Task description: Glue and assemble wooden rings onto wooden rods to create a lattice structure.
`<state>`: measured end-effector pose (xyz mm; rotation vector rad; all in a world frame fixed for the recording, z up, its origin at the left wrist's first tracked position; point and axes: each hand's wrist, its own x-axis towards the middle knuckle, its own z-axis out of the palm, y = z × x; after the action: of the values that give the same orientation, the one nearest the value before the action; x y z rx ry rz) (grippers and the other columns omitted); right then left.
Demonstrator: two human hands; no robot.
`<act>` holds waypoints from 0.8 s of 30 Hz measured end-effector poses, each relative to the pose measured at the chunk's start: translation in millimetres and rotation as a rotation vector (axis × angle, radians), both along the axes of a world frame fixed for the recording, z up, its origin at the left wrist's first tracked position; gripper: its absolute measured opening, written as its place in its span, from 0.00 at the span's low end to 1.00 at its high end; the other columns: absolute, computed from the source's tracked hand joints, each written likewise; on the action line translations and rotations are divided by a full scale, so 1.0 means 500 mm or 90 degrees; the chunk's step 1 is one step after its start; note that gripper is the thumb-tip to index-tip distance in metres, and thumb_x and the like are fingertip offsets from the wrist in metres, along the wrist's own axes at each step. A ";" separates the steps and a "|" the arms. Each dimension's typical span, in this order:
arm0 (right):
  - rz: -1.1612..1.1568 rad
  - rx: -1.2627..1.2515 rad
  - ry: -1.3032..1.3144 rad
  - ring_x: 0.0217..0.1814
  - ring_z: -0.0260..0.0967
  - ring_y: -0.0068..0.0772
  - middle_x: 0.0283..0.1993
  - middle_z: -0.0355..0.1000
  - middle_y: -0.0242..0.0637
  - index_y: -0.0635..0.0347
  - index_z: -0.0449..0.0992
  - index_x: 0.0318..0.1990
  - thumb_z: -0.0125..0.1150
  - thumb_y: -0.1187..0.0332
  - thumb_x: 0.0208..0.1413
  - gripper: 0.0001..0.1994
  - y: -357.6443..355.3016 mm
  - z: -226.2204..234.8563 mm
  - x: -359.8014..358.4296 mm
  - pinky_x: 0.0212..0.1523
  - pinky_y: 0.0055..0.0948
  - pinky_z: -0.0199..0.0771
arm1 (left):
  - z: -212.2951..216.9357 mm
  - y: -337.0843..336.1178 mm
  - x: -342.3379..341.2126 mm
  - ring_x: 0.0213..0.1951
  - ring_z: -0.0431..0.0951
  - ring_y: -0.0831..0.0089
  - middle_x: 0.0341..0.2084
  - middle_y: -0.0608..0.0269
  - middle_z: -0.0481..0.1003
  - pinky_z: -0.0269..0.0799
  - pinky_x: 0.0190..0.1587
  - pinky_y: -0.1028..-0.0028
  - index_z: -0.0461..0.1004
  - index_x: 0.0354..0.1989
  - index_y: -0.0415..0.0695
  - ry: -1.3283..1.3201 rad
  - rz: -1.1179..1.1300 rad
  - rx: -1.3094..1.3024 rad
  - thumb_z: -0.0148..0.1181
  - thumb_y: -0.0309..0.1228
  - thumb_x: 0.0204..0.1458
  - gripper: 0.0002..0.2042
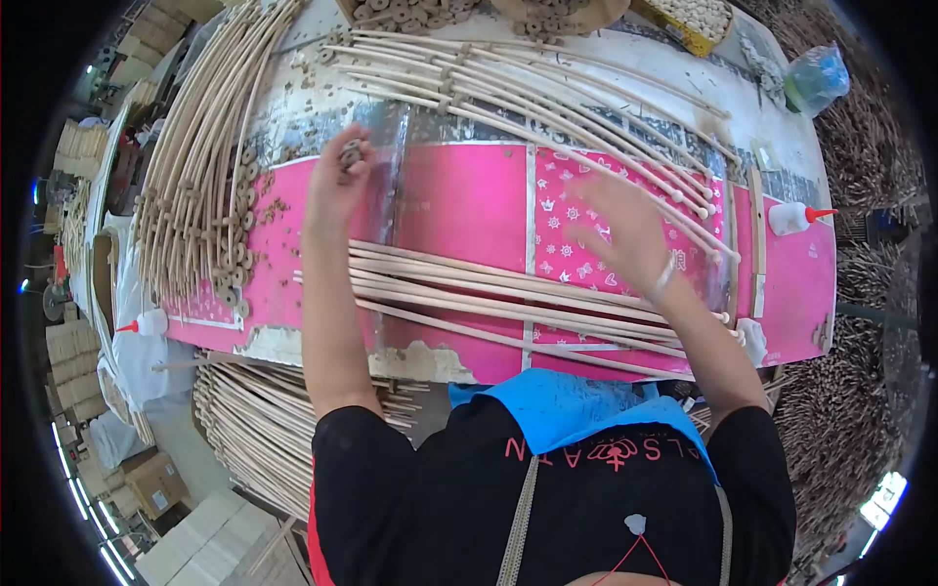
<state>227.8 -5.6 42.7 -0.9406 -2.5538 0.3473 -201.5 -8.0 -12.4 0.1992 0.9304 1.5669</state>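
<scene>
My left hand (337, 186) is raised over the left part of the pink-covered table, its fingers closed on several small brown wooden rings (352, 154). My right hand (618, 230) hovers over the patterned pink sheet, smeared by motion, with fingers that look spread and nothing visible in them. Between me and my hands lies a row of pale wooden rods (489, 283), pointing left to right. Beyond my right hand, another bundle of rods (547, 107) with small knobs at the near ends lies slanted, with rings threaded on several of them.
A large stack of ringed rods (200, 166) covers the left side, with loose rings (239, 259) beside it. White glue bottles with red tips stand at the right (789, 219) and left (149, 322). A yellow box (689, 24) of pale pieces sits at the far edge. More rods (264, 420) lie below the table.
</scene>
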 end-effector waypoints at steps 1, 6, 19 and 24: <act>0.012 -0.148 -0.031 0.58 0.70 0.48 0.56 0.74 0.44 0.56 0.74 0.60 0.70 0.54 0.53 0.29 -0.046 0.000 0.023 0.58 0.45 0.67 | 0.011 -0.014 -0.001 0.34 0.80 0.72 0.42 0.53 0.78 0.68 0.22 0.82 0.73 0.51 0.32 -0.032 0.024 0.006 0.61 0.26 0.60 0.13; -0.002 -0.185 -0.090 0.48 0.70 0.48 0.42 0.71 0.42 0.59 0.76 0.50 0.75 0.57 0.44 0.26 -0.155 -0.040 0.045 0.48 0.44 0.70 | 0.002 -0.093 -0.056 0.44 0.79 0.66 0.49 0.46 0.75 0.71 0.29 0.80 0.64 0.64 0.30 -0.037 0.110 0.026 0.53 0.20 0.62 0.21; 0.045 -0.465 -0.070 0.36 0.72 0.42 0.34 0.71 0.41 0.60 0.75 0.40 0.66 0.64 0.50 0.14 -0.105 -0.051 0.046 0.37 0.40 0.71 | 0.079 -0.180 -0.100 0.45 0.78 0.75 0.58 0.50 0.74 0.69 0.30 0.86 0.68 0.64 0.34 0.185 0.137 0.088 0.49 0.20 0.65 0.18; 0.061 -0.465 -0.096 0.36 0.73 0.40 0.35 0.72 0.43 0.61 0.75 0.40 0.65 0.66 0.53 0.11 -0.079 -0.038 0.044 0.36 0.38 0.70 | 0.087 -0.191 -0.111 0.42 0.78 0.77 0.59 0.51 0.73 0.71 0.32 0.84 0.65 0.66 0.36 0.196 0.147 0.114 0.47 0.18 0.63 0.22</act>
<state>249.7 -45.0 23.7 -1.1048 -2.6372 1.3449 -257.2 -103.5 31.3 0.4846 1.0792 1.8700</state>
